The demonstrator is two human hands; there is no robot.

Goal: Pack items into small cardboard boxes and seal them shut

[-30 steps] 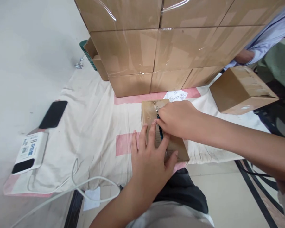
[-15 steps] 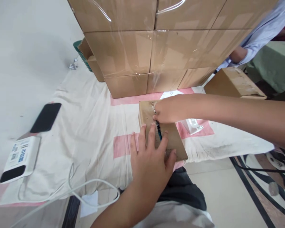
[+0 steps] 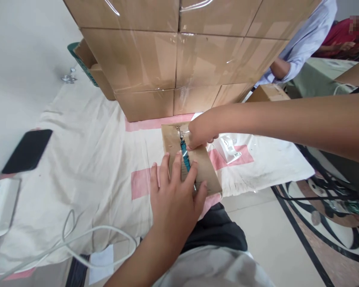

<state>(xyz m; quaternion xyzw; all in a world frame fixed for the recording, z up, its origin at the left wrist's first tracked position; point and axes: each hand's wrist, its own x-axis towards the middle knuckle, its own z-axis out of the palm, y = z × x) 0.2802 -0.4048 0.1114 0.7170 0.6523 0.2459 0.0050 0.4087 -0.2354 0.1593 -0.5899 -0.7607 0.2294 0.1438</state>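
Note:
A small flat cardboard box (image 3: 202,171) lies on the cloth in front of me. On its top is a slim teal pen-like item (image 3: 184,155), with shiny clear tape (image 3: 184,129) around its upper end. My left hand (image 3: 175,195) rests on the near part of the box, fingers spread, partly covering the item's lower end. Beside the upper end, my right hand (image 3: 202,129) has its fingers curled against the box; what they grip, if anything, is hidden. A white tape dispenser (image 3: 227,149) stands just right of the box.
Stacked, taped cartons (image 3: 146,59) rise behind the box. Leftward lie a black phone (image 3: 28,150), a white box (image 3: 4,203) and a white cable (image 3: 107,228). Another person's sleeve (image 3: 308,38) shows behind the stack. The table cloth (image 3: 287,159) ends at the right above the floor.
My right hand has shifted off the teal item to its right, uncovering more of it. My left hand stays spread on the box. The whole view has swung somewhat to the right.

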